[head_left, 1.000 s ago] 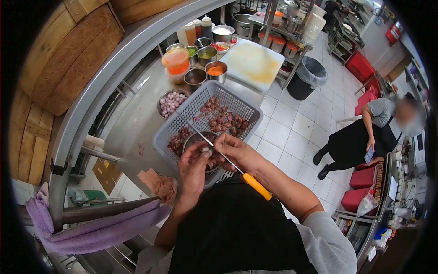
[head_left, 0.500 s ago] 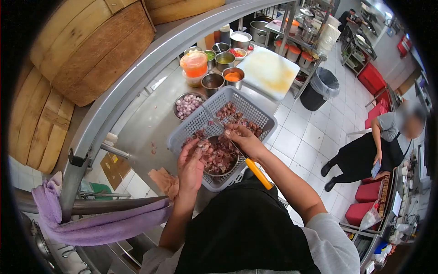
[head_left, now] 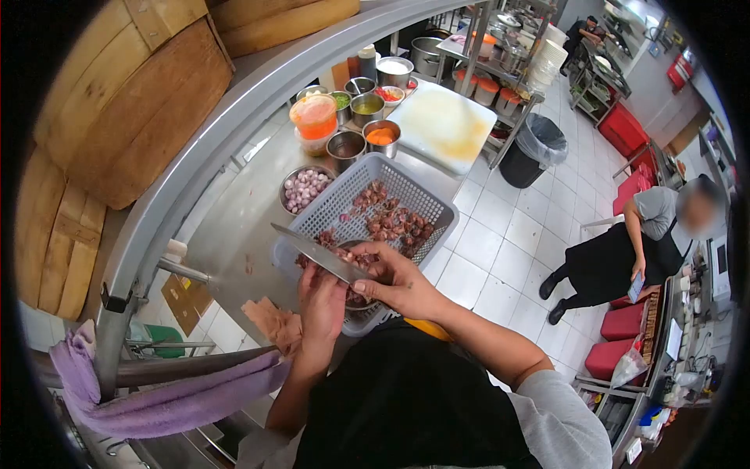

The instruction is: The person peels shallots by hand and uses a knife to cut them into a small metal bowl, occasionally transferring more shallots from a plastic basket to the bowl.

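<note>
A knife (head_left: 316,254) with a yellow handle is in my right hand (head_left: 402,285), its blade pointing up and left across my left fingertips. My left hand (head_left: 320,301) is closed around a shallot, mostly hidden behind the blade. Both hands are over a grey perforated plastic basket (head_left: 439,205). Reddish-brown shallots with skins (head_left: 394,227) lie in its far part. Nearer me, a round metal bowl in the basket holds more reddish pieces, largely covered by my hands. Left of the basket stands a metal bowl of peeled purple-white shallots (head_left: 306,189).
Behind the basket are metal pots, one with orange contents (head_left: 381,137), a tub with an orange lid (head_left: 314,117) and a stained white cutting board (head_left: 441,125). A purple towel (head_left: 180,400) hangs on a rail. A person (head_left: 625,242) holding a phone stands at right.
My right hand has turned the knife, bringing its blade down and left onto my left fingertips. The shallot seen in my left fingers is now mostly covered. The view has shifted slightly.
</note>
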